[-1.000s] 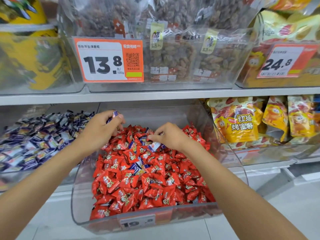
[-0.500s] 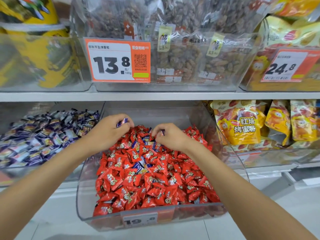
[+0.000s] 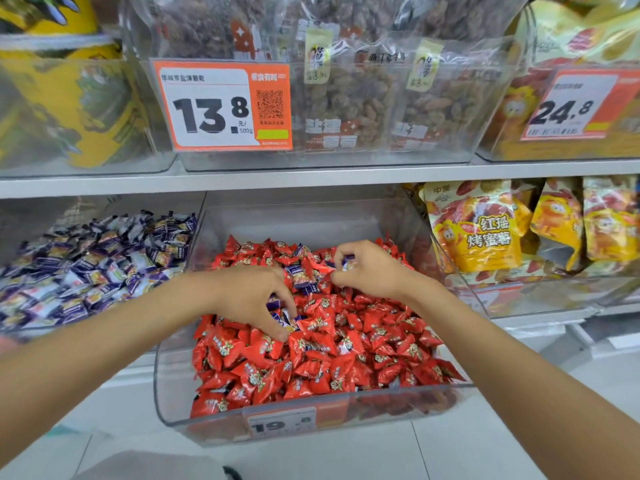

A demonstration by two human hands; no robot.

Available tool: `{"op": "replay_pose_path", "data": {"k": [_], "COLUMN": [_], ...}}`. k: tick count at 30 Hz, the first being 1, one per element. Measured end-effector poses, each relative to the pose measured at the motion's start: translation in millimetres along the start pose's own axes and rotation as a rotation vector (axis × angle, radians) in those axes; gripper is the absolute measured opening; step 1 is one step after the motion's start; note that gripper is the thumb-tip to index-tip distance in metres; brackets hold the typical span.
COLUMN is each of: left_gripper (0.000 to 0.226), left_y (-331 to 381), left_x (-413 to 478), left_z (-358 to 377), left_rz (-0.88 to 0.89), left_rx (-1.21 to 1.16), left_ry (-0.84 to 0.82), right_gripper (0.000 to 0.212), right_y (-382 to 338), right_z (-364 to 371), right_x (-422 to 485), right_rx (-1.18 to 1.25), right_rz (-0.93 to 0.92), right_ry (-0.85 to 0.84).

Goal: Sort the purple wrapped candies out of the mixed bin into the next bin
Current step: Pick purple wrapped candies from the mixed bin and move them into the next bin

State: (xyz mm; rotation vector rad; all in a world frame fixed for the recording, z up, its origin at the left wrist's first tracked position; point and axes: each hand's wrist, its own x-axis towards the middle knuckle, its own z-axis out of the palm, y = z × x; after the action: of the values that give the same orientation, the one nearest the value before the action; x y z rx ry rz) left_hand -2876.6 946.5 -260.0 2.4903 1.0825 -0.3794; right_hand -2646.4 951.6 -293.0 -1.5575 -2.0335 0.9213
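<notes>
A clear mixed bin (image 3: 166, 386) in the middle holds a heap of red wrapped candies (image 3: 322, 362) with a few purple wrapped candies (image 3: 301, 277) among them. My left hand (image 3: 252, 296) reaches down into the heap, its curled fingers closing on a purple candy (image 3: 285, 320) near the bin's middle. Toward the back of the heap, my right hand (image 3: 369, 270) pinches a purple candy (image 3: 347, 261) between thumb and fingers. The bin to the left (image 3: 31, 336) is full of purple candies (image 3: 93, 265).
A shelf edge (image 3: 311, 176) runs just above the bins, with clear tubs of dried fruit and price tags on it. Yellow snack bags (image 3: 485, 230) fill the bin on the right. White floor tiles lie below.
My left hand came down from the back left of the heap, where it held a purple candy, to the heap's middle. My right hand stayed near the back, still pinching a purple candy.
</notes>
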Motion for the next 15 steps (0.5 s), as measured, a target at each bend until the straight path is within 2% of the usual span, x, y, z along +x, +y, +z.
{"op": "replay_pose_path", "data": {"k": [2,5,10,15], "left_gripper": [0.037,0.028,0.012,0.015], "left_y": [1,-2,-7,-4], "left_x": [9,15,18,12], "left_z": [3,3,3,-13], "left_rz": [-0.001,0.016,0.027,-0.031], "left_rx": [0.088,0.093,0.124,0.211], "left_ry": [-0.020,-0.016,0.061,0.151], "right_gripper": [0.016,0.015,0.027,0.013], "right_y": [3,6,11,5], "right_z": [-3,-4,-11,-17], "right_x": [-6,-13,-20,-27], "right_rx": [0.018,0.002,0.061,0.060], "right_rz": [0.001,-0.007,-0.008,-0.029], "right_ry": [-0.018,-0.040,0.030,0.029]}}
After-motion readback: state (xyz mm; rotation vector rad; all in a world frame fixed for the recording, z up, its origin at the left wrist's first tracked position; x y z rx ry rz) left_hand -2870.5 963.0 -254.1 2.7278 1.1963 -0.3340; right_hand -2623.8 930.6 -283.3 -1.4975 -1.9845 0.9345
